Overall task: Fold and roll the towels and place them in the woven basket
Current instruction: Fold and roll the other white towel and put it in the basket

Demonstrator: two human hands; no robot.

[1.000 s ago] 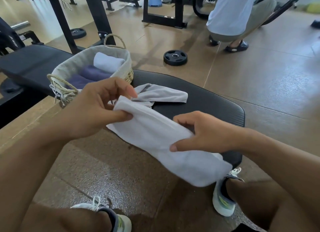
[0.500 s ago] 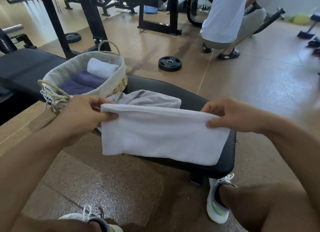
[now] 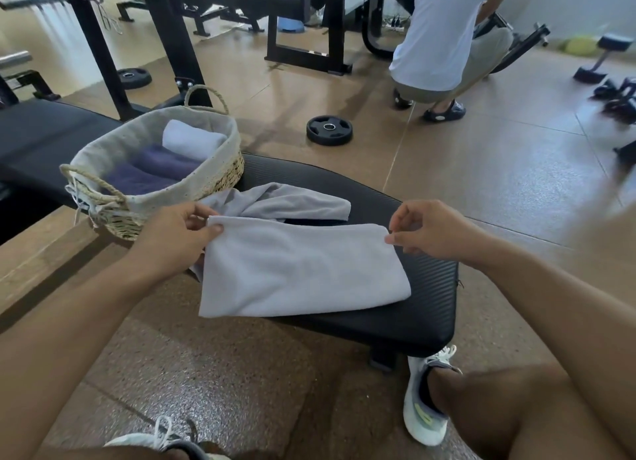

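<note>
Basket (image 3: 220,181) on the far-left part of the bench (image 3: 413,308), holding three rolled towels: one white roll (image 3: 192,139) toward the back, two purple rolls (image 3: 151,170) nearer the front. Judged from this, three towels done. Folded grey towel (image 3: 296,270) laid flat on the bench, in front and right of the basket, its near-left corner overhanging the bench edge; folding apparently finished or nearly so, rolling not yet begun. Left hand (image 3: 175,242) pinching the towel's far-left corner between thumb and fingers. Right hand (image 3: 430,229) at the far-right corner, fingertips touching the edge; a true pinch there cannot be told. Loose towel (image 3: 278,201) crumpled just right of the basket, behind the folded one, neither folded nor rolled. Remaining by this reading: roll and stow the flat towel, then fold, roll and stow the loose one.

Black padded bench with ribbed top over a brown speckled gym floor. Beyond the basket: black rack frames, a weight plate (image 3: 329,130) on the floor, a crouching person (image 3: 444,39) farther right, dumbbells (image 3: 599,60) at the far right.
</note>
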